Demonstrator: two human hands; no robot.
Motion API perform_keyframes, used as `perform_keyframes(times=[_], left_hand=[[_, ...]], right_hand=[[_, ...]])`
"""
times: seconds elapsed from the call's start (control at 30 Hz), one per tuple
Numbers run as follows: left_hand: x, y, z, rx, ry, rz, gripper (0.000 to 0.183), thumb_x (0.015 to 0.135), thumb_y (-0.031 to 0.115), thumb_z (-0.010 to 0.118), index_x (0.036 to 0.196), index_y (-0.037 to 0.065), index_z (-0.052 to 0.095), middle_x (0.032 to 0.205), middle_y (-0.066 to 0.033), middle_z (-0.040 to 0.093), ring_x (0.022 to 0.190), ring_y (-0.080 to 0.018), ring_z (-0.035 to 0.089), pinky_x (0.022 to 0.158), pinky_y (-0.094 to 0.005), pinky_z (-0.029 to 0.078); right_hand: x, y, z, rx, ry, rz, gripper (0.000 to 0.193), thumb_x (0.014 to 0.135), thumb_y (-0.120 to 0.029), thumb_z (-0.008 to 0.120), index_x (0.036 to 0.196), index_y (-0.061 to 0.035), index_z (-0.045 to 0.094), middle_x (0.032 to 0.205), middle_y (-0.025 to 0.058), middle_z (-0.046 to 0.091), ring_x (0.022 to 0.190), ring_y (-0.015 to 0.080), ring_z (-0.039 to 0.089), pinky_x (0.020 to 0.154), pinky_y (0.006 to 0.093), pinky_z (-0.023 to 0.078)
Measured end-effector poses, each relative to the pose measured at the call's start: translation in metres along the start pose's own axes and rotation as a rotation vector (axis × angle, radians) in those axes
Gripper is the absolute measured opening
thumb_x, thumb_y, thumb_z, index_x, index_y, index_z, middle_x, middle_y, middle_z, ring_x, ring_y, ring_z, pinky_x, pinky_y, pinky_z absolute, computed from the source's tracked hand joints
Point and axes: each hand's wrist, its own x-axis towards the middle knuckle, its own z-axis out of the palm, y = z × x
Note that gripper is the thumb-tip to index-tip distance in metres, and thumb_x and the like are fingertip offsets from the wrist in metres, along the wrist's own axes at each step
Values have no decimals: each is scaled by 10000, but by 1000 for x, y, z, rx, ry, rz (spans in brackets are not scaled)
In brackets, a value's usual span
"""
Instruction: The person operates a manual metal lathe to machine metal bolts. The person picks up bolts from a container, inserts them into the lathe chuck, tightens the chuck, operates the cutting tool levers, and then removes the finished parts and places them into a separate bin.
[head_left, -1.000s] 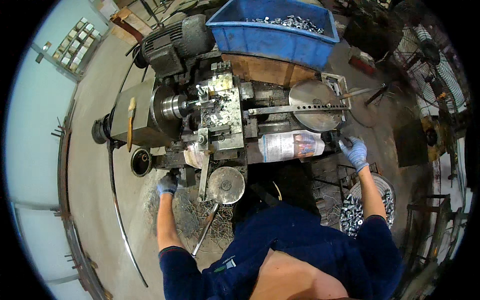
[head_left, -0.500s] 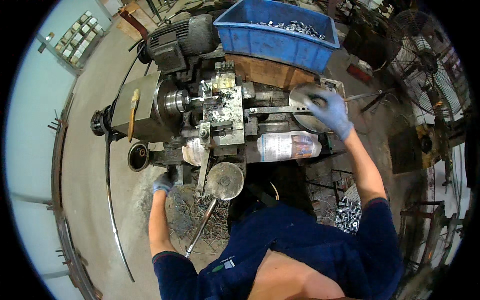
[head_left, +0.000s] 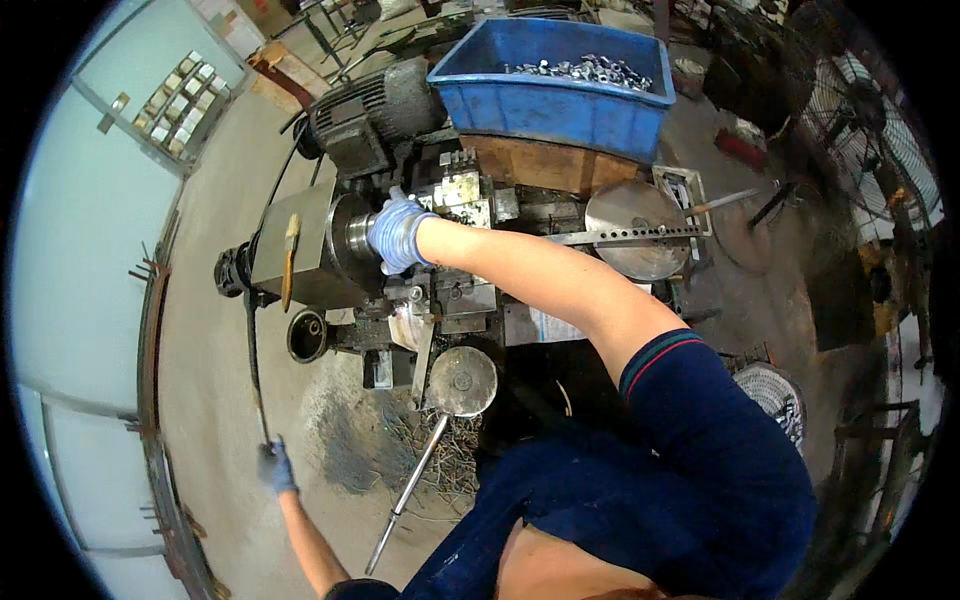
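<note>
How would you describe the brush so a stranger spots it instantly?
From the blue bin, look down-left to the right hand, then left to the grey box. The brush lies on it; pale bristles and an orange-brown handle set it apart from the box's metal.

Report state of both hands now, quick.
Left hand: at the long lever; too blurred to tell whether it's closed on it.
Right hand: at the lathe chuck; grip and anything held can't be told.

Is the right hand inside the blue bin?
No, the right hand is at the metal chuck, apart from the blue bin.
</note>
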Motion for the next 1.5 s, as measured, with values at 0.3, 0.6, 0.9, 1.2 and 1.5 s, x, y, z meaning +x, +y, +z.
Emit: perform_keyframes(times=[0.3,0.6,0.9,1.2,1.5], left_hand=[[-24,51,-18,-235,-247,-1,313,782,350,625,800,41,580,589,-83,576,512,-220,568,527,-361,462],[16,53,-13,-945,-631,-137,269,815,150,618,982,-58,580,644,-85,582,523,-171,569,465,-286,482],[53,30,11,-732,-723,-285,350,809,307,655,935,-8,570,643,-84,583,544,-177,566,512,-300,493],[-5,102,-44,-961,-702,-168,380,890,255,537,1176,7,557,907,-176,620,788,-271,595,757,-385,506],[-13,105,-51,-909,-612,-173,382,893,258,534,1174,1,556,910,-174,620,786,-273,595,768,-384,505]], right_hand=[[-23,-2,-11,-97,14,77,494,723,-487,598,1039,-112,660,1045,118,642,1023,297,575,1022,503,249],[-154,121,-71,66,468,531,598,770,-652,446,699,-116,701,616,125,604,661,306,605,868,417,412],[-325,182,-21,-25,955,616,540,698,-590,626,949,-116,685,1023,155,624,929,289,611,829,362,474],[-629,58,212,421,-20,1628,582,739,-583,548,874,-31,676,875,210,645,849,357,617,780,403,479],[-669,-11,318,580,-441,1695,638,700,-599,555,956,-24,661,1021,203,621,976,349,589,858,396,451]])
